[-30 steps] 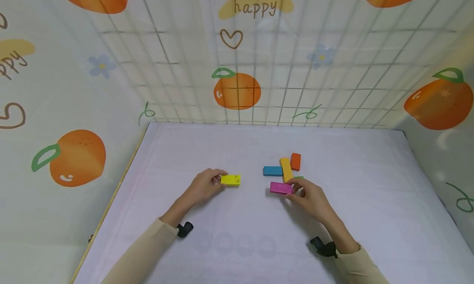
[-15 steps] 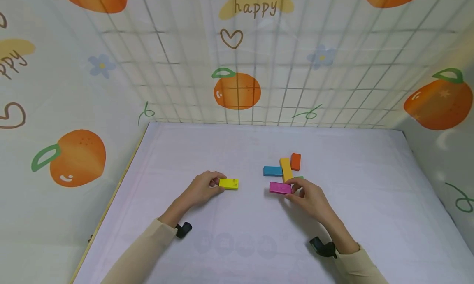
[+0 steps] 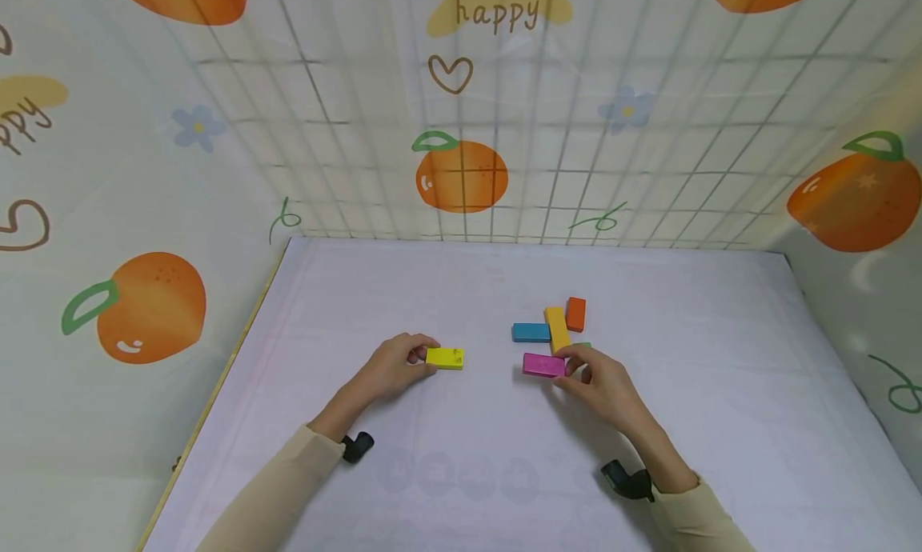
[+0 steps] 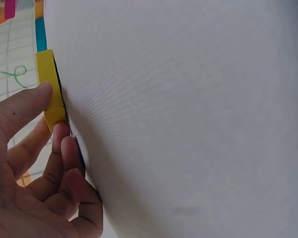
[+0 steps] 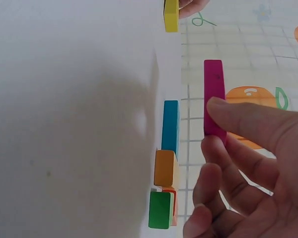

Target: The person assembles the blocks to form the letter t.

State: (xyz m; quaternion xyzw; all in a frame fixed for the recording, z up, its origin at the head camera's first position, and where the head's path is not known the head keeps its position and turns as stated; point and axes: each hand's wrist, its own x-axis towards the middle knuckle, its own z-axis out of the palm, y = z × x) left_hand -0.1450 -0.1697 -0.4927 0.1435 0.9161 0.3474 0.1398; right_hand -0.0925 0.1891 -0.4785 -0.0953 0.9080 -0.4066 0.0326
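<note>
My left hand pinches a yellow block by its left end, low at the tabletop. In the left wrist view the thumb lies along one side of that yellow block. My right hand holds a magenta block between thumb and fingers. The right wrist view shows this magenta block raised off the table. Just behind it lie a blue block, an orange-yellow block and a red-orange block. A green block is mostly hidden by the right hand in the head view.
The white-covered table bears all the blocks. Behind it and at both sides hangs a curtain printed with oranges. A small black camera sits at the left wrist, another black camera at the right.
My left hand has brought the yellow block slightly nearer and to the left, lowering it, then stays still. The magenta block in my right hand has drifted a little left. The other blocks stay put.
</note>
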